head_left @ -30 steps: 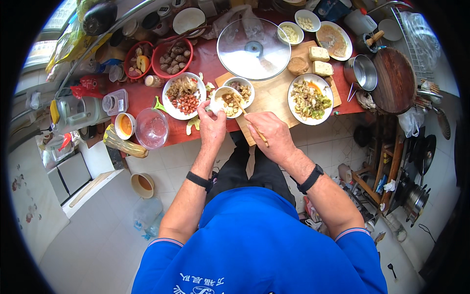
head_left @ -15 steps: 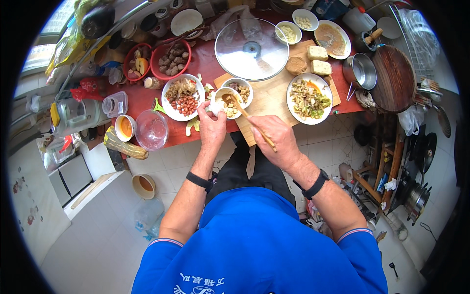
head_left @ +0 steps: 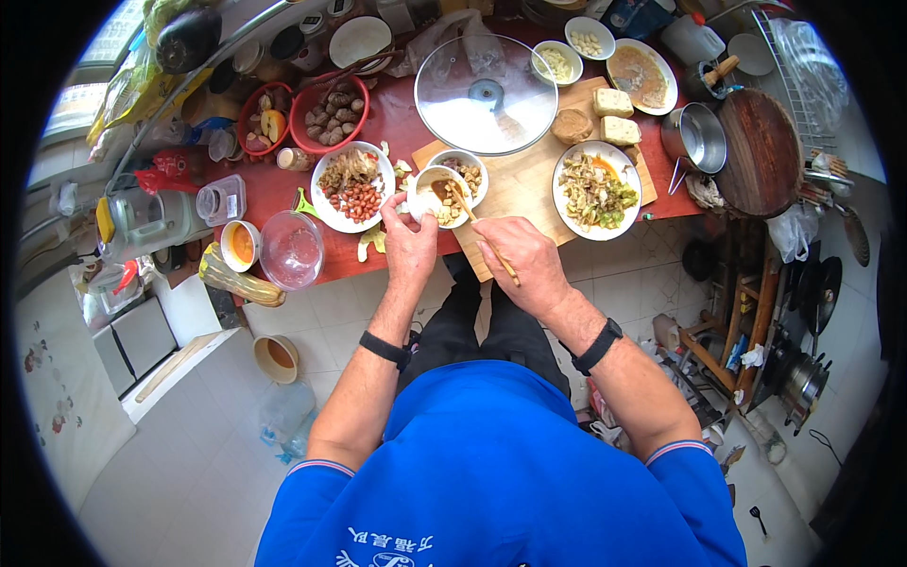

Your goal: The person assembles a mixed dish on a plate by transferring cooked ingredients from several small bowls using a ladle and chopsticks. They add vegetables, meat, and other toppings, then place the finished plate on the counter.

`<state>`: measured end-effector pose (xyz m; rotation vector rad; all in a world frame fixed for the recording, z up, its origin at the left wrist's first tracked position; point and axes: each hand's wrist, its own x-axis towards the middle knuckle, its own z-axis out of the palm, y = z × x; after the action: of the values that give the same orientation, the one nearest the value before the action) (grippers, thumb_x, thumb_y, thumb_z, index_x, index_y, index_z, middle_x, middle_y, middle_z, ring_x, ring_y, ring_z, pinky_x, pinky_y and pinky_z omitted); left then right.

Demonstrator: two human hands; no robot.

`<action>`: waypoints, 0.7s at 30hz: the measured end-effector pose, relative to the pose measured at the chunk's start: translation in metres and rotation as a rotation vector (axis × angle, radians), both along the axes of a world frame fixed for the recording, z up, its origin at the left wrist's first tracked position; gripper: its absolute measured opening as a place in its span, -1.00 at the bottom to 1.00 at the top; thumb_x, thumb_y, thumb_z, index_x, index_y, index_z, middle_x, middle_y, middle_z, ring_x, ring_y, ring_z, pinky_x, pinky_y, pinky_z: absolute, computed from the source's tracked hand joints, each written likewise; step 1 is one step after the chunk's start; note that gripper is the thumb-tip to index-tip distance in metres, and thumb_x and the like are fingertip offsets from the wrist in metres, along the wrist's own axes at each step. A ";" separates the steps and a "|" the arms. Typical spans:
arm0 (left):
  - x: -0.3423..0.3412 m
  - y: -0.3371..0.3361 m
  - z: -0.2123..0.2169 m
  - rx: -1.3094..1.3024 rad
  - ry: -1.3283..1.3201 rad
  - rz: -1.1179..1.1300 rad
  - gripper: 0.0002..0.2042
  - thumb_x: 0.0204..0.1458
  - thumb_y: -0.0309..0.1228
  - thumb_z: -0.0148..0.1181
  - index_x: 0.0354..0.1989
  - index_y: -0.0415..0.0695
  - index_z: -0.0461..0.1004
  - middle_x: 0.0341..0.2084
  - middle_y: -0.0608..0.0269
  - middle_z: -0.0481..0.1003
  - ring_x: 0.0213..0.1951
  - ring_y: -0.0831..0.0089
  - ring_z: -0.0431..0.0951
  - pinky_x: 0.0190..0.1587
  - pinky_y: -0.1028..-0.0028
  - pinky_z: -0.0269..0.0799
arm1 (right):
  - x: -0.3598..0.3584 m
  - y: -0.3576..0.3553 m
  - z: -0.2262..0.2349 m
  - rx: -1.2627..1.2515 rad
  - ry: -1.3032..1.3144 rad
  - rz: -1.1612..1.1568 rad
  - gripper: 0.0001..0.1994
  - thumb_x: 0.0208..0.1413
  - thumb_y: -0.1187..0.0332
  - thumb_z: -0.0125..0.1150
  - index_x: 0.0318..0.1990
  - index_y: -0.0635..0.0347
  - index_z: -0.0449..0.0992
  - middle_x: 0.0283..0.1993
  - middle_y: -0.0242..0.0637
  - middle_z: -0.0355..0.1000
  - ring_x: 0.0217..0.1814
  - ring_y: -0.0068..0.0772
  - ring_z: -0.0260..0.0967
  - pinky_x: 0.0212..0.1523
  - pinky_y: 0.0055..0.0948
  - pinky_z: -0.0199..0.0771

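Note:
My left hand (head_left: 410, 242) grips the near rim of a small white bowl (head_left: 427, 196) of brown food at the red counter's front edge. My right hand (head_left: 527, 263) holds a pair of wooden chopsticks (head_left: 479, 230), their tips dipping into that bowl. A second small white bowl (head_left: 465, 172) of chopped bits sits just behind, on the wooden cutting board (head_left: 522, 184). To the left lies a white plate (head_left: 350, 188) with peanuts and shredded food.
A plate of mixed vegetables (head_left: 595, 192), a glass lid (head_left: 485, 94), tofu blocks (head_left: 614, 116), a steel pot (head_left: 696, 138) and a round wooden board (head_left: 761, 152) lie to the right. A clear glass bowl (head_left: 290, 251), red baskets (head_left: 331, 118) and jars stand left.
The chopstick tips have shifted slightly inside the small bowl as my right hand moved a little; my left hand has stayed on the bowl's rim.

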<state>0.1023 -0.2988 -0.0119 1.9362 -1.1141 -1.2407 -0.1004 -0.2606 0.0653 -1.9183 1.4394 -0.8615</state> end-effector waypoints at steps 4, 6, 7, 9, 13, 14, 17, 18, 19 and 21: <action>-0.001 -0.002 0.003 0.000 0.005 0.009 -0.45 0.20 -0.35 0.24 0.30 -0.19 0.19 -0.18 -0.02 0.59 -0.18 0.27 0.66 -0.05 0.25 0.57 | -0.005 0.001 0.007 -0.027 0.013 -0.025 -0.72 0.17 0.54 0.32 0.05 0.26 0.63 -0.04 -0.10 0.64 0.03 -0.05 0.60 0.05 -0.18 0.64; -0.001 -0.002 0.005 -0.011 -0.003 0.005 -0.46 0.20 -0.35 0.24 0.31 -0.18 0.18 -0.18 -0.01 0.59 -0.18 0.28 0.66 -0.05 0.26 0.57 | -0.009 0.003 0.011 -0.021 0.013 -0.042 -0.73 0.18 0.52 0.31 0.04 0.27 0.63 -0.05 -0.09 0.64 0.02 -0.04 0.59 0.05 -0.18 0.63; -0.001 -0.003 0.006 -0.013 -0.004 0.005 -0.46 0.20 -0.35 0.24 0.31 -0.18 0.18 -0.18 -0.01 0.59 -0.17 0.29 0.66 -0.05 0.26 0.57 | -0.010 0.003 0.013 -0.009 0.013 -0.052 -0.74 0.20 0.50 0.31 0.04 0.27 0.63 -0.05 -0.09 0.64 0.02 -0.04 0.59 0.05 -0.17 0.63; 0.000 -0.003 0.008 -0.015 -0.003 0.008 -0.46 0.20 -0.36 0.24 0.31 -0.18 0.18 -0.18 -0.01 0.60 -0.17 0.30 0.66 -0.06 0.28 0.57 | -0.011 0.004 0.017 0.008 -0.001 -0.068 -0.75 0.21 0.47 0.30 0.03 0.27 0.63 -0.05 -0.09 0.64 0.01 -0.04 0.59 0.05 -0.16 0.63; 0.001 -0.004 0.010 -0.002 -0.024 0.001 -0.46 0.20 -0.37 0.24 0.31 -0.18 0.18 -0.18 -0.01 0.59 -0.18 0.32 0.66 -0.09 0.30 0.58 | -0.003 0.005 0.021 0.035 -0.114 -0.079 -0.75 0.22 0.48 0.29 0.04 0.28 0.63 -0.07 -0.07 0.64 -0.04 -0.03 0.60 0.04 -0.17 0.62; 0.002 -0.003 0.009 -0.013 -0.007 0.007 -0.46 0.20 -0.37 0.24 0.31 -0.18 0.18 -0.18 0.00 0.59 -0.18 0.32 0.66 -0.10 0.30 0.59 | 0.001 0.005 0.020 0.043 -0.158 -0.080 -0.75 0.23 0.48 0.29 0.03 0.29 0.63 -0.07 -0.07 0.64 -0.05 -0.03 0.60 0.04 -0.18 0.62; 0.005 -0.003 0.006 -0.038 0.028 0.011 -0.46 0.20 -0.37 0.24 0.31 -0.18 0.18 -0.17 -0.01 0.58 -0.19 0.30 0.66 -0.11 0.29 0.59 | 0.012 0.004 0.016 0.245 -0.300 -0.104 -0.76 0.25 0.46 0.28 0.03 0.28 0.64 -0.09 -0.06 0.65 -0.05 -0.03 0.61 0.03 -0.19 0.62; 0.006 -0.003 0.004 -0.042 0.033 0.006 -0.46 0.20 -0.37 0.24 0.31 -0.18 0.18 -0.16 -0.01 0.58 -0.18 0.30 0.67 -0.11 0.29 0.60 | 0.014 0.003 0.014 0.284 -0.331 -0.117 -0.76 0.25 0.46 0.28 0.03 0.28 0.64 -0.09 -0.05 0.65 -0.05 -0.02 0.61 0.03 -0.20 0.62; 0.007 -0.003 0.002 -0.046 0.038 0.000 -0.45 0.20 -0.37 0.24 0.31 -0.18 0.18 -0.16 -0.02 0.58 -0.18 0.29 0.67 -0.10 0.29 0.60 | 0.015 0.001 0.011 0.325 -0.363 -0.128 -0.77 0.25 0.45 0.28 0.03 0.28 0.64 -0.09 -0.05 0.65 -0.05 -0.02 0.61 0.03 -0.20 0.62; 0.010 -0.002 -0.002 -0.038 0.023 0.011 -0.46 0.20 -0.37 0.24 0.31 -0.17 0.19 -0.17 -0.01 0.59 -0.18 0.29 0.67 -0.10 0.29 0.60 | 0.016 -0.002 0.004 0.339 -0.366 -0.133 -0.77 0.25 0.45 0.28 0.03 0.28 0.65 -0.08 -0.05 0.65 -0.04 -0.02 0.61 0.03 -0.20 0.62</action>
<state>0.1126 -0.3008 -0.0136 1.8932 -1.1061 -1.2240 -0.0847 -0.2628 0.0697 -1.3495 1.3934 -0.9063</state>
